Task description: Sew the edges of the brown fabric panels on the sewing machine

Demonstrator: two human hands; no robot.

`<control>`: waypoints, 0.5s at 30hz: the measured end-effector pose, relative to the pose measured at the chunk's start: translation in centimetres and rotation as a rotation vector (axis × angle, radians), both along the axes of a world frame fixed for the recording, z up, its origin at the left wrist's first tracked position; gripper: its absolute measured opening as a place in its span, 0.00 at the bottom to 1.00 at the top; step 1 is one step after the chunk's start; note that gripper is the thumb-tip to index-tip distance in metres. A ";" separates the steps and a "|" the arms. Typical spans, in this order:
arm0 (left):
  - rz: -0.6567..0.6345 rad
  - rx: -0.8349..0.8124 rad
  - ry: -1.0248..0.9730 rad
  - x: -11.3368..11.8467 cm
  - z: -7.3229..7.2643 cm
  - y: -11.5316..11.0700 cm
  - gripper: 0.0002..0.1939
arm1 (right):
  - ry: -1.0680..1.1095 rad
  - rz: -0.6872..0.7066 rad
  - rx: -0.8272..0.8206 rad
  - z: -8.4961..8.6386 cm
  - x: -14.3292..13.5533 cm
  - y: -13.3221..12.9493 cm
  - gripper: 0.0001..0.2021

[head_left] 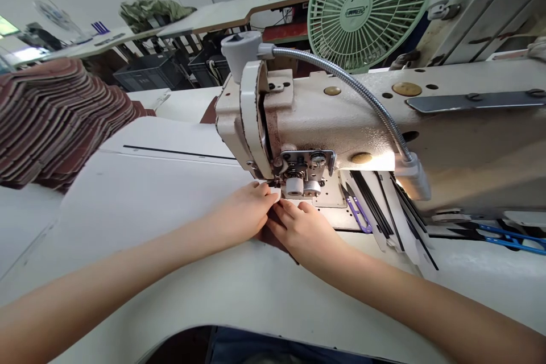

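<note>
Close to the needle area of a sewing machine (251,108), both hands are on a dark brown piece of material (274,237), perhaps leather or fabric. My left hand (243,211) is closed at its left side, with a small white bit (276,192) showing by its fingertips. My right hand (306,233) grips the same piece from the right, thumb and fingers pressed together at its edge. Most of the brown piece is hidden under the fingers. Just above my right hand are the machine's white rollers (295,186).
A tall stack of brown cut pieces (60,119) stands at left, beside a large white sheet (157,193). Right of the needle lie purple thread snips (357,209), black and white strips (396,210) and blue-handled scissors (503,234). A green fan (358,10) stands behind the machine.
</note>
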State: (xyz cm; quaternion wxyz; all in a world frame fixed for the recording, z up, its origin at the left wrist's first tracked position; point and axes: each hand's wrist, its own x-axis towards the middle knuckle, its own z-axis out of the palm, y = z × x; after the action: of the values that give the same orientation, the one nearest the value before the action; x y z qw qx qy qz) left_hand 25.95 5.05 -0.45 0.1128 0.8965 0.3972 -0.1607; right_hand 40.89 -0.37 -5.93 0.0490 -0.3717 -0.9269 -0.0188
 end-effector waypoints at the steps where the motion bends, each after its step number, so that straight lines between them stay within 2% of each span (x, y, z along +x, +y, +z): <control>1: -0.010 0.012 0.005 -0.1 0.0 0.0 0.17 | 0.008 -0.002 0.006 -0.1 0.1 0.1 0.16; 4: -0.074 0.066 0.096 -0.7 0.6 -0.2 0.23 | 0.018 -0.003 0.016 -0.1 0.4 0.2 0.20; 8: -0.145 0.121 0.251 -1.6 2.1 -0.5 0.30 | -0.022 0.063 -0.039 0.1 0.6 -0.2 0.31; 10: -0.126 0.091 0.236 -1.6 2.5 -0.3 0.27 | -0.053 0.067 -0.073 0.2 0.5 -0.4 0.33; 13: -0.092 0.015 0.166 -1.1 2.7 0.0 0.19 | -0.060 0.007 -0.064 0.3 0.1 -0.6 0.30; 15: -0.090 -0.021 0.162 -0.8 2.6 0.1 0.16 | -0.036 -0.034 -0.046 0.3 -0.2 -0.7 0.26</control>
State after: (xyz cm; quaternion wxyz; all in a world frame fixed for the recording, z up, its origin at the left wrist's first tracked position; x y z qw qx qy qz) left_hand 25.15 5.18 2.11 0.0822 0.8962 0.3628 -0.2415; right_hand 40.72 -1.09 -5.67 0.0234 -0.3881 -0.9213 -0.0049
